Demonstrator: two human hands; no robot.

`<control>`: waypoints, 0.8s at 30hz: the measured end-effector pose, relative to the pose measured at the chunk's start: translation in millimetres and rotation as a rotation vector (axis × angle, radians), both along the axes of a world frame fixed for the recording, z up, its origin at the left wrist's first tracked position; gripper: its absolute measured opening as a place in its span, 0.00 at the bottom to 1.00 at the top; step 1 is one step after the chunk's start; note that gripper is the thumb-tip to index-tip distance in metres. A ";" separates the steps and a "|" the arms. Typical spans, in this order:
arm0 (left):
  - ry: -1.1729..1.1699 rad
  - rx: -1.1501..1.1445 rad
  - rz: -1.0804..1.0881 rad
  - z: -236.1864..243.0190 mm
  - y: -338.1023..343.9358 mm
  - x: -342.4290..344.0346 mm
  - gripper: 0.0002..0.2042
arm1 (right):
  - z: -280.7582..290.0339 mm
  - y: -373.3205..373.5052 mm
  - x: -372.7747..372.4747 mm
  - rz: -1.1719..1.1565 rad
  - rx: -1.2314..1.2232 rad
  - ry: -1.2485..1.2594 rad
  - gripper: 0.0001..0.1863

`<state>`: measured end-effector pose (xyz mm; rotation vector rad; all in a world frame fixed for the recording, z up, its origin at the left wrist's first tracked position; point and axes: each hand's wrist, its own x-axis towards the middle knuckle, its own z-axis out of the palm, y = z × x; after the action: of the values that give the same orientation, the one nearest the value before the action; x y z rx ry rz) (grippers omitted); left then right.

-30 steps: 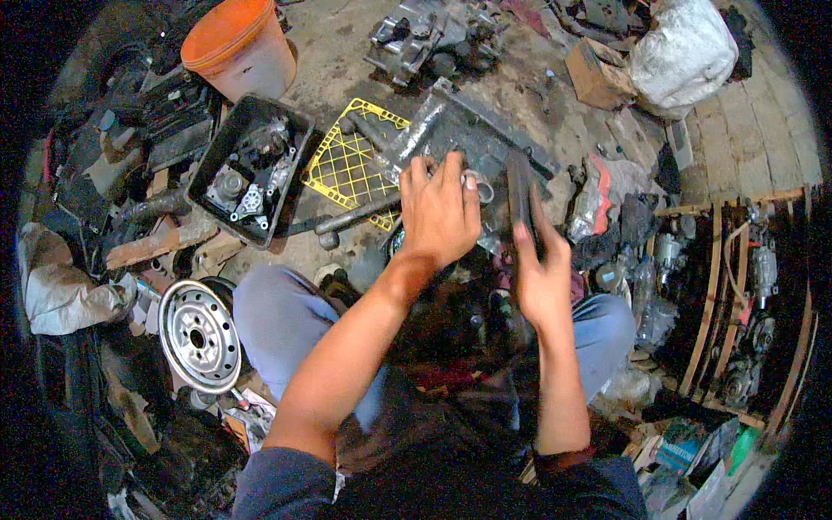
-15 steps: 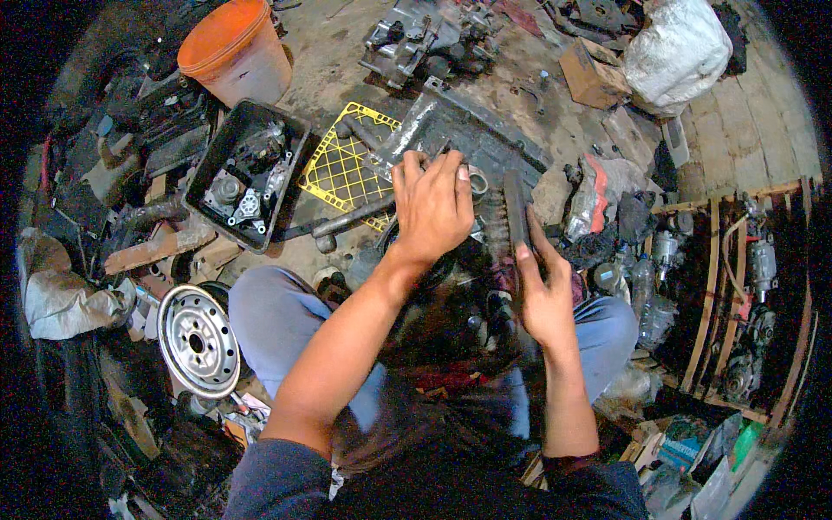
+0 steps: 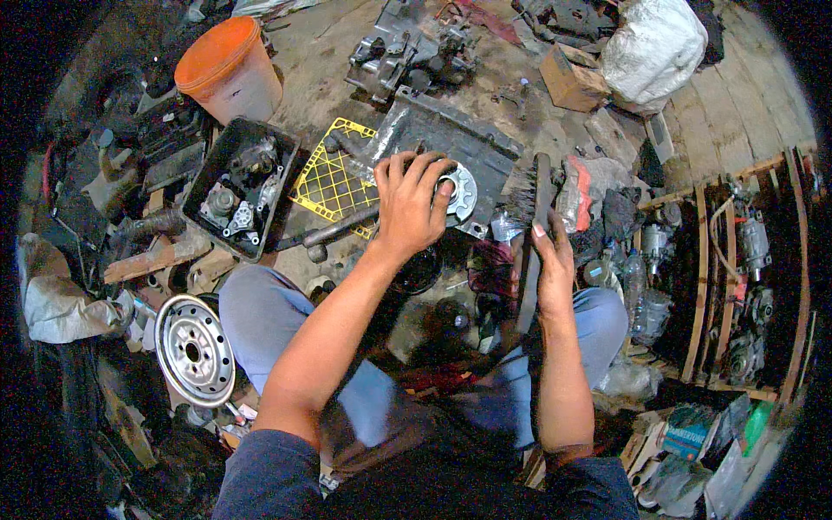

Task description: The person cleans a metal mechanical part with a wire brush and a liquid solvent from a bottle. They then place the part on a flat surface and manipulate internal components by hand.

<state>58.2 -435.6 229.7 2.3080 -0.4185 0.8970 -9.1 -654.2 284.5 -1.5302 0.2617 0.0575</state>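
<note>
My left hand is closed on a round, silvery metal part with a scalloped edge and a hole in it. Much of the part is hidden behind the fingers. To its right, my right hand grips a wire brush by its long dark handle. The brush stands nearly upright, its bristles toward the part but apart from it. Beyond my left hand lies a dark, flat metal pan.
A yellow plastic grid and a black bin of metal parts lie to the left. Behind them stands an orange-topped bucket. A steel wheel rests beside my left knee. Engine parts sit at the back; wooden slats stand right.
My right hand has moved the brush rightward, away from my left hand, and its bristles show more plainly. The scalloped face of the metal part has come into sight.
</note>
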 end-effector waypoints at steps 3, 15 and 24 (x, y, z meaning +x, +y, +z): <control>-0.029 0.002 -0.030 0.8 1.1 -2.2 0.13 | 17.7 5.5 -8.3 0.096 0.022 0.053 0.35; 0.087 -0.182 -0.057 5.9 -5.4 -2.8 0.14 | -3.9 21.3 -18.8 0.158 -0.182 -0.144 0.34; 0.089 -0.067 -0.045 11.7 -3.7 -22.8 0.13 | -2.7 27.0 -10.6 0.143 -0.223 -0.153 0.32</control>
<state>35.4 -439.3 241.4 2.2582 -0.3946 0.7714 -19.7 -627.2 281.8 -1.7644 0.0363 0.0246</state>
